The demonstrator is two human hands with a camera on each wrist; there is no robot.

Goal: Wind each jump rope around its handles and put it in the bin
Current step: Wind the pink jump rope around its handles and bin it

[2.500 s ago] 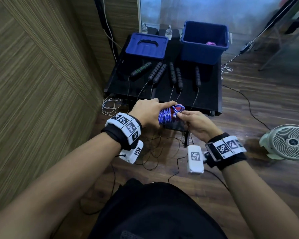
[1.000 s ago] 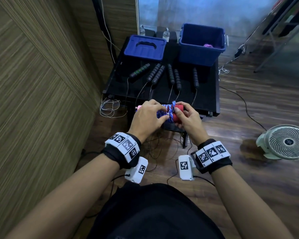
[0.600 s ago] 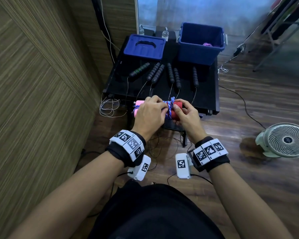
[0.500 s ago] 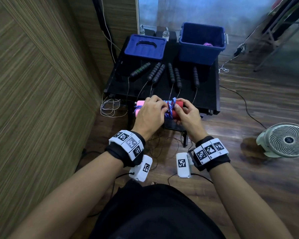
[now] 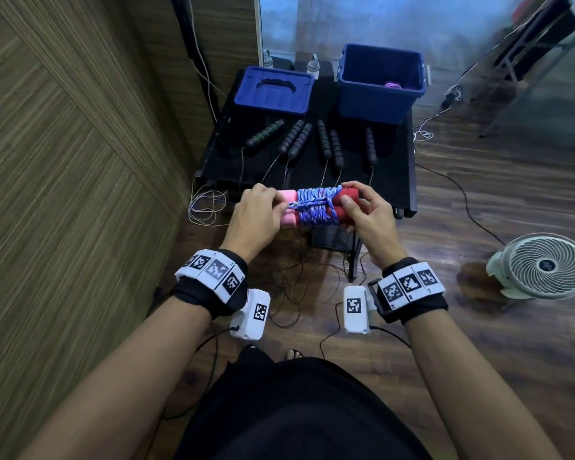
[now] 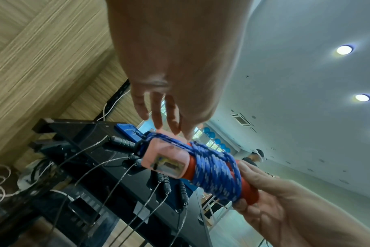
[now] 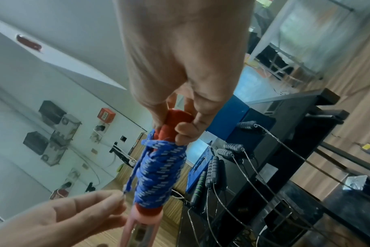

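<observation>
A blue-and-white jump rope (image 5: 316, 207) is wound round its pink-and-red handles (image 5: 287, 195), held level in front of the black table (image 5: 392, 180). My right hand (image 5: 362, 214) grips the red end of the handles (image 7: 177, 122). My left hand (image 5: 259, 214) pinches the loose rope end (image 7: 125, 188) beside the pink end (image 6: 169, 160). The open blue bin (image 5: 380, 91) stands at the table's back right with a purple rope (image 5: 393, 84) inside. Several black-handled ropes (image 5: 326, 141) lie on the table, their thin cords hanging over the front edge.
A blue lid (image 5: 273, 91) lies at the table's back left. A wood-panel wall (image 5: 63, 161) runs along the left. A small fan (image 5: 545, 265) stands on the floor at right. Loose cables (image 5: 206, 207) trail under the table and across the floor.
The bundle has turned level and both hands slid outward, baring the wound rope and pink and red handle ends. The left hand now draws the rope end leftward.
</observation>
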